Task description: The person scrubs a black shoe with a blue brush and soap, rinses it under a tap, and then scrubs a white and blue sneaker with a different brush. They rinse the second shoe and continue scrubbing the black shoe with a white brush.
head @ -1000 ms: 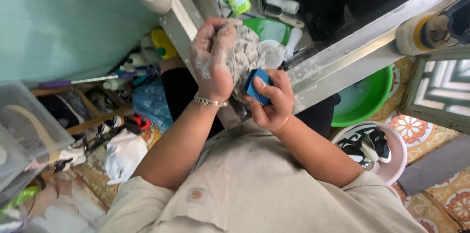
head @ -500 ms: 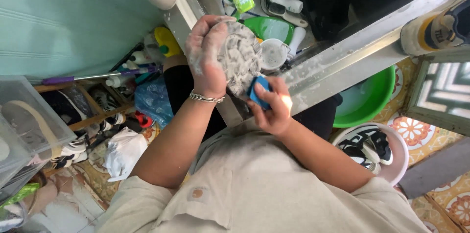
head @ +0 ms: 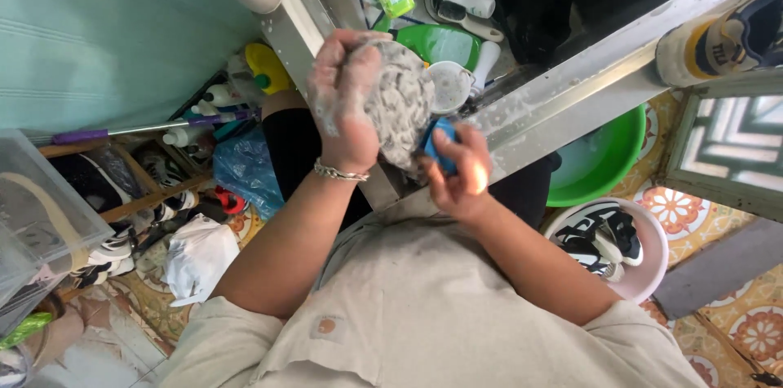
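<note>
Steel sink counter (head: pixel 563 103) ahead, cluttered; green plastic basin (head: pixel 599 161) beneath it. I read my left hand (head: pixel 342 103), soapy, clamped around a grey, lathered shoe (head: pixel 400 103), sole facing me, held up just before the counter. Right hand (head: pixel 457 172) pinches a blue scrubbing brush (head: pixel 436 147) against the shoe's lower edge. Judged: mid-scrub. Next move calls for firm strokes across the sole while the left hand steadies it.

The left hand (head: pixel 347 103) grips a shoe sole (head: pixel 400 103) above the sink edge (head: pixel 563 103), with the right hand (head: pixel 458 172) pressing a brush (head: pixel 436 143) against its right side. A basin (head: pixel 603 160) sits below the sink, and a bowl holding shoes (head: pixel 612 245) lies beside it
</note>
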